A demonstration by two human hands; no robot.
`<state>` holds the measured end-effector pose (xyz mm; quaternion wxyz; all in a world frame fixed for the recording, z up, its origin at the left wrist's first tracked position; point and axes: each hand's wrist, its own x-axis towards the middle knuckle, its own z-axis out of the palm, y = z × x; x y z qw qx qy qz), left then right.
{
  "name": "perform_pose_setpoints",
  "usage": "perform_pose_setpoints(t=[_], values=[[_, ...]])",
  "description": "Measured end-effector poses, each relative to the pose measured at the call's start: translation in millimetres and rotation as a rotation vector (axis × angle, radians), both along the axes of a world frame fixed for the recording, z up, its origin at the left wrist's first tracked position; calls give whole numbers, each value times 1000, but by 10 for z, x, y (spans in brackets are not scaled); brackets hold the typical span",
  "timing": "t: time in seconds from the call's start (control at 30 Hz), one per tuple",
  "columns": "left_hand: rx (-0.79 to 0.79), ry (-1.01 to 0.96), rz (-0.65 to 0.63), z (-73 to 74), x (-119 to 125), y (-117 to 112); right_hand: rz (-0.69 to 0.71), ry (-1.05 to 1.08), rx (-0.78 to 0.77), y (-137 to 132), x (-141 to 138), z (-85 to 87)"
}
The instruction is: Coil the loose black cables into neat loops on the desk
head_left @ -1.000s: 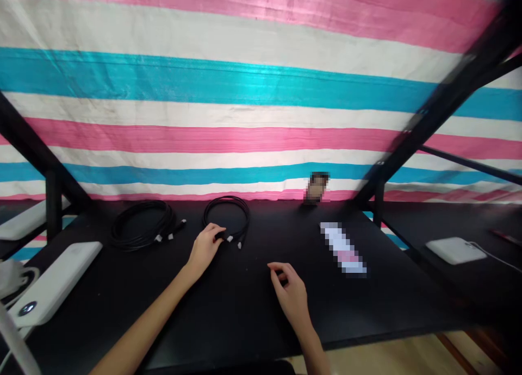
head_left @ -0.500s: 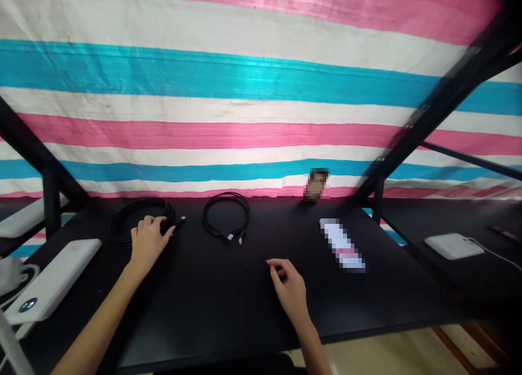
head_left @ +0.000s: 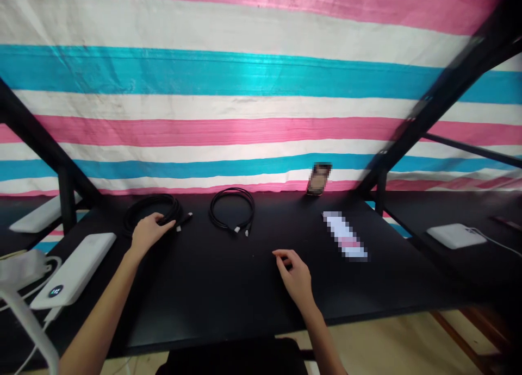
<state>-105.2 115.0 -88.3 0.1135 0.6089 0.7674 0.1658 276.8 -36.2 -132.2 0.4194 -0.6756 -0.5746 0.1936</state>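
My left hand [head_left: 150, 233] rests at the near right side of a coiled black cable [head_left: 136, 205], its thumb and fingers apart and the far fingers partly hidden. Two light metal plugs of that cable lie just right of the thumb. To the right, a second, smaller coil of black cable [head_left: 211, 214] lies flat with both plugs pointing toward me. My right hand [head_left: 297, 277] is over the black table [head_left: 220, 293]; its thumb and forefinger tips meet in a loop with nothing visible between them. Right of it lies a pixelated phone-like slab [head_left: 345, 236].
At the left sits a white power bank [head_left: 77, 272] with a lit display, beside a white charger and cable [head_left: 26, 269]. A blurred upright object [head_left: 319, 178] stands at the back. Black frame bars [head_left: 424, 114] slope on both sides before a striped sheet [head_left: 253, 130].
The view has shifted slightly. My left hand has drawn back a little from the left coil, and a second plug shows beside it. My right hand keeps its pose.
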Motion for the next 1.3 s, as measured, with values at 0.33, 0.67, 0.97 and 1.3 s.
perform_pose_setpoints(t=[0.33,0.67,0.97,1.3], values=[[169,-170,103,295,-196,91,-8,-46,5,18,3,-11],[289,-317,8,328,-233,36,-18,-92,17,4,-28,33],[210,-186,-176,-91,-25,-117,-8,-97,23,3,-3,-5],[446,-241,21,155,-231,-100,-18,-103,-8,41,87,-109]])
